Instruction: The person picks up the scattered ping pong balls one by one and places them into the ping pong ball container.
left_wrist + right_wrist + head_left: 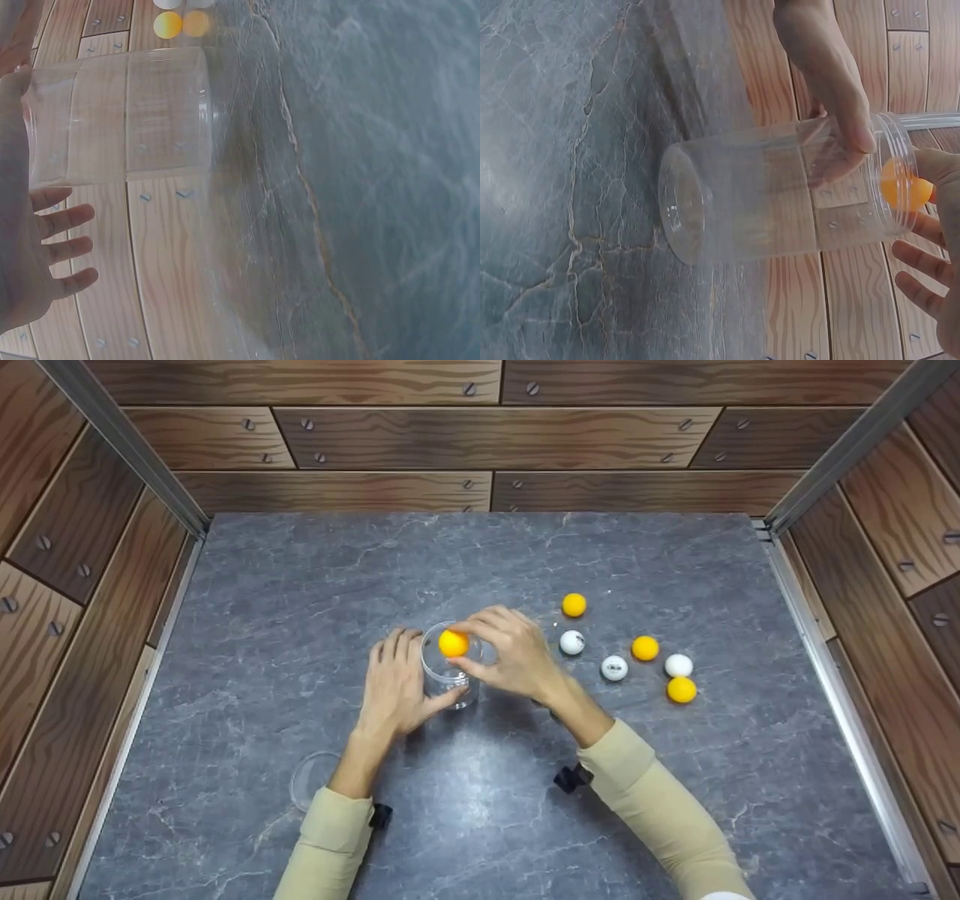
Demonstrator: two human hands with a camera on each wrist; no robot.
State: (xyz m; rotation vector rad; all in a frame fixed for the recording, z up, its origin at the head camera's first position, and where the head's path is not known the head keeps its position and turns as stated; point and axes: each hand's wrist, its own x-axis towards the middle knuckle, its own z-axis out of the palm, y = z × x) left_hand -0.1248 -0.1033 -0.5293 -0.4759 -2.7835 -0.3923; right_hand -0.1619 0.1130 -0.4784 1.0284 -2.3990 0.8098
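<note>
A clear plastic jar (453, 690) stands upright on the table with its mouth uncovered. My left hand (394, 682) holds it near the top, the thumb across the near side and the fingers along the left. Through the jar's clear wall (757, 202) no ball shows at the bottom. Thumb and fingers of my right hand (514, 652) pinch an orange table tennis ball (454, 643) at the jar's mouth. Seen from the right wrist, this orange ball (904, 184) is level with the threaded rim, partly behind it.
Right of the hands lie three orange balls (645, 648) and three white balls (614, 668), some with printed marks. A clear round lid (306, 781) lies partly under the left forearm. Wood-patterned walls (390, 439) enclose the grey marbled table (300, 577) at the back and sides.
</note>
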